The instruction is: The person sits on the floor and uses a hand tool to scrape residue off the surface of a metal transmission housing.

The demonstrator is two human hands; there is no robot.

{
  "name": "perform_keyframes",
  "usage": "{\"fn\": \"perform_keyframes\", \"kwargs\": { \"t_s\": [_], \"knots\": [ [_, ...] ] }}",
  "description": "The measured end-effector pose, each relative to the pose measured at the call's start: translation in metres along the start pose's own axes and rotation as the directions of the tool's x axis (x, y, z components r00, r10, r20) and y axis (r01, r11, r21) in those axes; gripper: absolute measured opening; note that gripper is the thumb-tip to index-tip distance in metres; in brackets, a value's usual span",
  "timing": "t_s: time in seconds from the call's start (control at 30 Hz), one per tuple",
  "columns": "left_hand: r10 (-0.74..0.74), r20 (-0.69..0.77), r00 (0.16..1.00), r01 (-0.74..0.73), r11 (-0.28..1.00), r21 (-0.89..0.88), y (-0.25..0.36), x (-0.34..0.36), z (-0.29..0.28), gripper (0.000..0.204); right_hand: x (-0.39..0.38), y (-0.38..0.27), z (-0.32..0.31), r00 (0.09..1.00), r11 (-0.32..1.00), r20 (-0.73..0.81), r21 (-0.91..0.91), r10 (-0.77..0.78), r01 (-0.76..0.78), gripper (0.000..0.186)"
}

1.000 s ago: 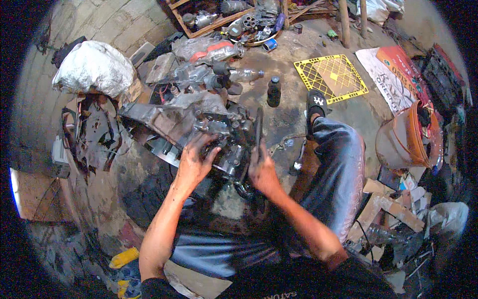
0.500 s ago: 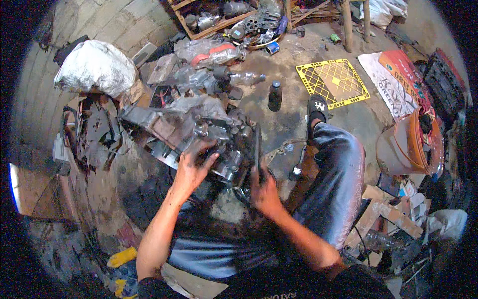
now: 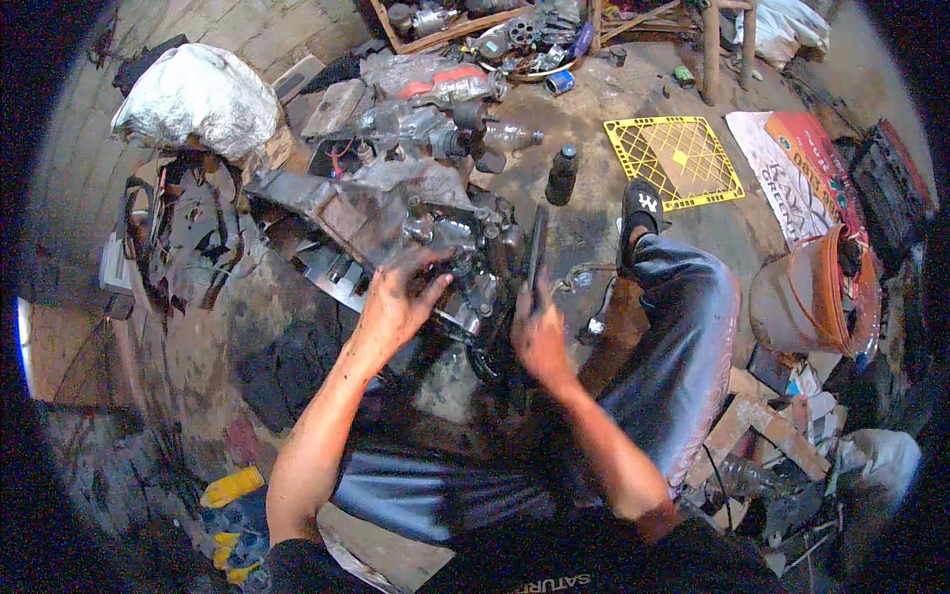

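Observation:
A greasy metal gearbox housing (image 3: 332,233) lies on the floor in front of me, its near side full of recesses and small fittings. My left hand (image 3: 401,302) rests on its near edge, thumb stretched out and apart from the fingers, which are dark with grease and partly blurred. Just right of the housing, my right hand (image 3: 540,342) is closed round the lower end of a long dark bar-shaped tool (image 3: 537,247). That tool points away from me, apart from the housing; motion blur hides its exact kind.
Beyond the housing stands a dark bottle (image 3: 561,176); a clear plastic bottle (image 3: 513,136) lies nearby. A yellow plastic grid (image 3: 676,203) is by my foot. To the right is a bucket (image 3: 792,297); a white sack (image 3: 198,104) sits far left. Several metal parts lie around.
My right hand and the bar-shaped tool have moved forward, slightly away from me. The left hand keeps its place on the housing. The whole view has shifted a little.

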State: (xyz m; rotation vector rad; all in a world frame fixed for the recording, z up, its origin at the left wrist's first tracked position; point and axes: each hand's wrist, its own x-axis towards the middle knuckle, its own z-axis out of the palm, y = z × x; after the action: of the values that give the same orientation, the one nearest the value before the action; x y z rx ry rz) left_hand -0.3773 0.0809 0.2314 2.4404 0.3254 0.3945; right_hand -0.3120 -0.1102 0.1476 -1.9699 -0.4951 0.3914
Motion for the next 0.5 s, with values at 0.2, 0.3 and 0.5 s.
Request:
{"fn": "perform_keyframes", "kwargs": {
  "t_s": [0.2,0.3,0.5],
  "knots": [
    [-0.014,0.022,1.0,0.015,1.0,-0.021,0.006,0.008,-0.003,0.028,-0.002,0.011,0.003,0.989,0.992,-0.097,0.034,-0.115,0.119,0.05],
    [0.014,0.012,1.0,-0.014,0.999,-0.031,0.011,0.011,0.003,0.027,0.038,0.054,0.023,0.891,0.916,-0.242,-0.226,-0.383,0.332,0.053],
    [-0.032,0.037,0.999,0.032,0.999,-0.018,0.006,0.008,-0.002,0.026,0.002,-0.011,0.0,0.992,0.967,-0.081,0.244,0.098,-0.075,0.039]
  ]
}}
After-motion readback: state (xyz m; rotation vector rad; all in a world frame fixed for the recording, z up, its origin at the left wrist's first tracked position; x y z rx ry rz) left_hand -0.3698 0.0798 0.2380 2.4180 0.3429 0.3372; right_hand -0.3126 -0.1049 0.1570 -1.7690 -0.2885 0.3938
